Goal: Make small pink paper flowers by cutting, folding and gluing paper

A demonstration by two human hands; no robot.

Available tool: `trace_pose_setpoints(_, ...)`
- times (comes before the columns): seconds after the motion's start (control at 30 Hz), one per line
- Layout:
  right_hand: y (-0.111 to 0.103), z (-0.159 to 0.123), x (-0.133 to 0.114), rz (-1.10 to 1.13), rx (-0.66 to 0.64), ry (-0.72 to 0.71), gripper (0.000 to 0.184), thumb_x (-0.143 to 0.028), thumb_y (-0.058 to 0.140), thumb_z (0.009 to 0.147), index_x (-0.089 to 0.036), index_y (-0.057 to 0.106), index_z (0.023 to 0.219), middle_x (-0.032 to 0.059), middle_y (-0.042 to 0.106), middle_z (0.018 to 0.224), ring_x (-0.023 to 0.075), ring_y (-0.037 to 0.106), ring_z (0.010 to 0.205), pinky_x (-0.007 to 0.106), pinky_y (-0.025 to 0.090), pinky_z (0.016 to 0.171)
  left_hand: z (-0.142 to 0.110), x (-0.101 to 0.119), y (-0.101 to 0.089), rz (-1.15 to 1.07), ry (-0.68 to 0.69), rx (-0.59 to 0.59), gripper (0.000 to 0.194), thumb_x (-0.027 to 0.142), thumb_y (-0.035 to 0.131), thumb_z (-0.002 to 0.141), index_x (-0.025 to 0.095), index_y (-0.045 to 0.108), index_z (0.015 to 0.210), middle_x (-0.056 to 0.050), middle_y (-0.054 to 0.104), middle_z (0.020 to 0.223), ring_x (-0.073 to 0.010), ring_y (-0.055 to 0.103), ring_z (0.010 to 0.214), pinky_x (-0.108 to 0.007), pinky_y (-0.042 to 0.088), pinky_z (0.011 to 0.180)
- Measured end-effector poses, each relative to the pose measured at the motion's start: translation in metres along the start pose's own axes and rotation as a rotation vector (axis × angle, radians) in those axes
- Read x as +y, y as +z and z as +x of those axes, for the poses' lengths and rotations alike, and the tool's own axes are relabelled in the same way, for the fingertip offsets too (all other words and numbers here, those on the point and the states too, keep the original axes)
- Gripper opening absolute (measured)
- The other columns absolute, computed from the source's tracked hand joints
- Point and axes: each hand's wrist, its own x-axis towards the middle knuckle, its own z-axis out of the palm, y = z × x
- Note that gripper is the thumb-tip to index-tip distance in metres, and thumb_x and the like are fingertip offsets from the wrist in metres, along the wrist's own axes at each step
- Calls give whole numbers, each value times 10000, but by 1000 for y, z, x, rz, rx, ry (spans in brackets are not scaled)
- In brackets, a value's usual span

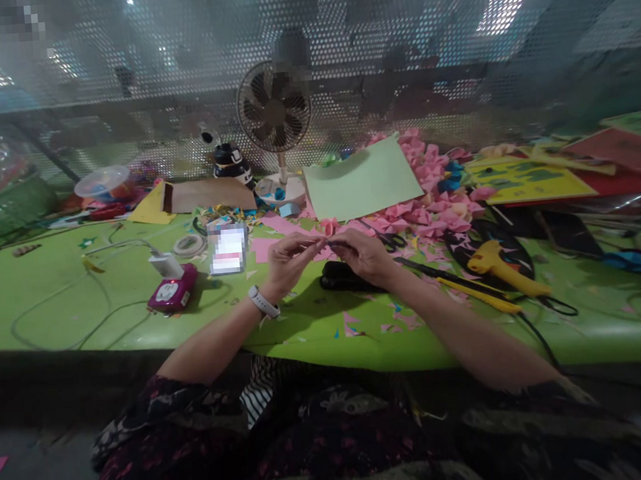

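Note:
My left hand (289, 261), with a white watch band at its wrist, is closed in a pinch at the middle of the green table. Close against it, my right hand (362, 255) pinches too, and the fingertips of both meet. Between them is a small pink piece (328, 227), apparently a scrap of foam or paper; the fingers hide much of it. Just below the hands lies a black object (337, 277), partly covered by my right hand. Scissors with dark handles (394, 241) rest right of that hand. Pink strips (263, 250) lie left of my left hand.
Behind are a pink heap (423, 210), a pale green sheet (360, 181) and a fan (274, 110). A yellow glue gun (500, 266) and a yellow-handled tool (468, 287) lie right. At left sit a phone (228, 249) and purple power block (173, 290) with loose cables.

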Motion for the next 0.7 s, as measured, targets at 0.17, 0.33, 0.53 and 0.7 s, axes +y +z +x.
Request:
trace_pose_setpoints(0.17,2,-2,-2,-98,47,-14,308,-453,443,1007,-237,649,1082,74,694,925,196,654,822,288,480,662,-1,1,-3,71,49,-18,133,341,820,734,220,765,748,-33,737,731,-122,665,635,-251,545,561)
trace_pose_setpoints(0.33,3,-2,2,-73,21,-10,343,-470,405,1015,-238,651,1071,56,657,851,182,620,745,278,461,627,0,-4,-4,61,102,-67,139,326,784,781,197,766,830,-45,744,794,-113,682,674,-227,554,586)
trace_pose_setpoints(0.53,2,-1,1,-17,3,-2,354,-475,417,1009,-229,668,1049,63,646,849,192,606,758,300,471,672,1,-3,-4,69,131,-69,116,302,778,789,191,768,822,-39,742,760,-106,673,646,-209,544,558)
trace_pose_setpoints(0.7,1,0,0,-37,-23,24,374,-477,402,1014,-215,667,1043,72,663,887,192,622,808,299,483,725,1,-2,-2,20,20,-25,171,343,800,759,180,754,778,-28,722,695,-99,645,590,-213,526,534)
